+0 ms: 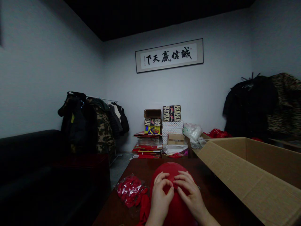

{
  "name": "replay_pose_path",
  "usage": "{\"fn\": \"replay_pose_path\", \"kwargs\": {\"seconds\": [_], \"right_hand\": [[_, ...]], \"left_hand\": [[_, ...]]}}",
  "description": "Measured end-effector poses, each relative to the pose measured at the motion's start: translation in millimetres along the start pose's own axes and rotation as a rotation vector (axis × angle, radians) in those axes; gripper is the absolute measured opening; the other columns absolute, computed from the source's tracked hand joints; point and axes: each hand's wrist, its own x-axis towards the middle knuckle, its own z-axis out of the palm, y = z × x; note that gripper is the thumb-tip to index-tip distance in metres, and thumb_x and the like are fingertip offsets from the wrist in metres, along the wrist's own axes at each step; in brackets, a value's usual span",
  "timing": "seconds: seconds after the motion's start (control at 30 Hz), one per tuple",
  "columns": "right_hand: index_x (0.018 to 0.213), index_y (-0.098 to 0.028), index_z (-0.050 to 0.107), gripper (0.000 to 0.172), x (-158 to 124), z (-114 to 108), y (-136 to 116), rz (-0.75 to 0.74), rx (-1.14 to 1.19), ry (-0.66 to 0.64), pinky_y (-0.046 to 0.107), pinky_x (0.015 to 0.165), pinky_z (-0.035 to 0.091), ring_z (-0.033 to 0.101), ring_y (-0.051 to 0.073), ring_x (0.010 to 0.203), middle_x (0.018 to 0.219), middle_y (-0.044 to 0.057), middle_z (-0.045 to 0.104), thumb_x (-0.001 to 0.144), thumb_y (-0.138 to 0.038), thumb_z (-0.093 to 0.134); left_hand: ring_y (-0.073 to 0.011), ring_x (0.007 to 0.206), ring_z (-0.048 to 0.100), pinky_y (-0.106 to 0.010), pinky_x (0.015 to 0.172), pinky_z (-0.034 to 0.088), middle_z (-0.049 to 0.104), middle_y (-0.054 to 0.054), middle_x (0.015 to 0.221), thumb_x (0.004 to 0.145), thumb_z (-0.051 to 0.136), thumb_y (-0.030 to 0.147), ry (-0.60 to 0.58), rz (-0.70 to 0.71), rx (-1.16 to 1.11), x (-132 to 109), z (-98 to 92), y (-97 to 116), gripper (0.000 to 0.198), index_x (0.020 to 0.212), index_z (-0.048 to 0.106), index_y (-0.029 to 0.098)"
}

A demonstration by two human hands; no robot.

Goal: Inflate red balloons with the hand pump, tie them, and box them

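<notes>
A round red balloon (pixel 169 171) rests low in the middle of the head view, over a dark brown table (pixel 141 169). My left hand (pixel 161 197) and my right hand (pixel 191 194) both press on its near side, fingers curled and pinching the red rubber where the fingertips meet. A clear plastic bag of uninflated red balloons (pixel 129 189) lies on the table just left of my left hand, with a few loose red pieces beside it.
A large open cardboard box (pixel 249 175) fills the right side. Stacked patterned boxes (pixel 171 122) and red packets (pixel 147 147) stand against the far wall. Coats hang on a rack (pixel 91 122) at left and at right (pixel 254 103). A dark sofa (pixel 35 163) lies left.
</notes>
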Motion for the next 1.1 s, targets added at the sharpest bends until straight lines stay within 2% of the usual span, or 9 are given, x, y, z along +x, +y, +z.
{"fn": "replay_pose_path", "kwargs": {"seconds": [0.2, 0.6, 0.83, 1.1], "right_hand": [[0.081, -0.027, 0.063, 0.008, 4.9, -5.3, -6.0, 0.013, -0.008, 0.027, 0.049, 0.096, 0.046, 0.051, 0.024, 0.112, 0.098, 0.005, 0.062, 0.078, -0.029, 0.056], [0.082, -0.027, 0.060, 0.008, 3.5, -5.3, -2.6, 0.001, -0.011, -0.001, 0.049, 0.099, 0.042, 0.048, 0.023, 0.114, 0.100, 0.005, 0.057, 0.077, -0.024, 0.055], [0.083, -0.029, 0.060, 0.009, 3.3, -3.8, -1.4, 0.003, -0.030, -0.037, 0.057, 0.106, 0.031, 0.046, 0.024, 0.117, 0.102, 0.003, 0.057, 0.076, -0.025, 0.055], [0.083, -0.028, 0.061, 0.009, 3.0, -5.9, -1.9, 0.008, -0.043, -0.024, 0.056, 0.104, 0.035, 0.045, 0.025, 0.118, 0.104, 0.005, 0.057, 0.077, -0.027, 0.054]], "left_hand": [[-0.0262, 0.111, 0.053, -0.048, 0.098, 0.038, 0.064, -0.008, 0.108, 0.065, 0.057, 0.010, 0.032, 0.036, 0.001, -0.4, 0.8, -1.0, 0.013, 0.064, 0.061, 0.022], [-0.0266, 0.112, 0.052, -0.049, 0.099, 0.037, 0.063, -0.009, 0.110, 0.064, 0.056, 0.009, 0.007, 0.048, 0.007, -1.0, 1.2, -1.1, 0.013, 0.065, 0.061, 0.021], [-0.0266, 0.113, 0.051, -0.049, 0.100, 0.037, 0.063, -0.008, 0.110, 0.069, 0.058, 0.015, 0.000, 0.049, -0.022, 0.0, -4.1, 6.1, 0.008, 0.068, 0.063, 0.022], [-0.0287, 0.117, 0.049, -0.052, 0.100, 0.036, 0.063, -0.008, 0.113, 0.066, 0.059, 0.010, 0.023, 0.117, 0.007, -3.2, -5.8, 7.3, 0.014, 0.066, 0.063, 0.023]]}}
